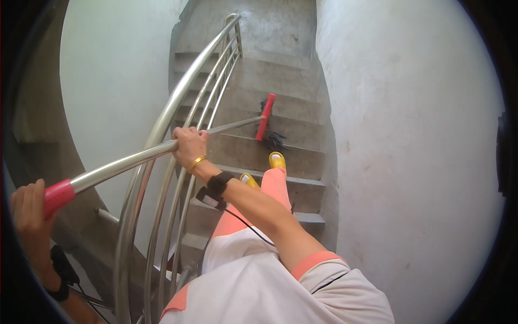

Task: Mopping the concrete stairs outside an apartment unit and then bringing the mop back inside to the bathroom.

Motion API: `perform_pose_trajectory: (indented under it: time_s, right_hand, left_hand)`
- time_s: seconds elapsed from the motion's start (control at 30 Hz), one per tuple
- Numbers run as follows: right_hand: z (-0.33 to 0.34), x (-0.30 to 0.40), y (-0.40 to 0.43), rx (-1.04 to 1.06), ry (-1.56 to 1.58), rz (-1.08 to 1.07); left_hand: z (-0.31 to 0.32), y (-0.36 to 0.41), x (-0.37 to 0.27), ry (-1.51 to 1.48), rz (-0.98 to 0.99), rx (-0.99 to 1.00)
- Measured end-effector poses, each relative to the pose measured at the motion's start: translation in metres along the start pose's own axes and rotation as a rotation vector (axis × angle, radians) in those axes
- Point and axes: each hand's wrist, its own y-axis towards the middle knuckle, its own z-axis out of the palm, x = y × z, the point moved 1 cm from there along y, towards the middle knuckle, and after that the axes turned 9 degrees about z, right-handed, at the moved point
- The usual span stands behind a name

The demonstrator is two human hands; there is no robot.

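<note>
A mop with a metal pole (pixel 121 166) slants across the view and over the stair railing. My left hand (pixel 30 210), at the far left rim, wraps around the red grip (pixel 58 197) at the pole's upper end. Farther down, my right hand (pixel 190 146) grips the pole; a gold bracelet and a black strap circle that wrist. The red mop head (pixel 265 117) rests over the concrete steps, in front of my feet. Dark mop strands (pixel 275 141) spread out from beneath it, partly hidden by the red bar.
A stainless steel railing (pixel 178 99) curves down the left side of the concrete stairs (pixel 301 160). A pale wall (pixel 396 141) bounds the right side. My yellow slippers (pixel 277 160) are on the steps below me. A landing (pixel 275 28) lies at the bottom.
</note>
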Motion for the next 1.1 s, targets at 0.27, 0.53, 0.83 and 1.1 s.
perform_pose_trajectory:
  time_s: [0.27, 0.53, 0.83, 1.1]
  right_hand:
    - [0.005, -0.057, 0.057, -0.032, 0.157, -0.01]
    - [0.046, -0.191, 0.109, 0.215, 0.107, 0.149]
    - [0.028, -0.256, 0.158, 0.291, -0.103, 0.163]
    - [-0.016, -0.319, 0.143, 0.341, -0.257, 0.225]
  left_hand:
    - [-0.026, 0.094, -0.057, 0.065, -0.013, 0.063]
    - [0.026, 0.247, -0.139, -0.082, 0.165, 0.039]
    - [0.095, 0.313, -0.125, -0.287, 0.097, 0.076]
    - [0.128, 0.338, -0.163, -0.486, 0.105, 0.033]
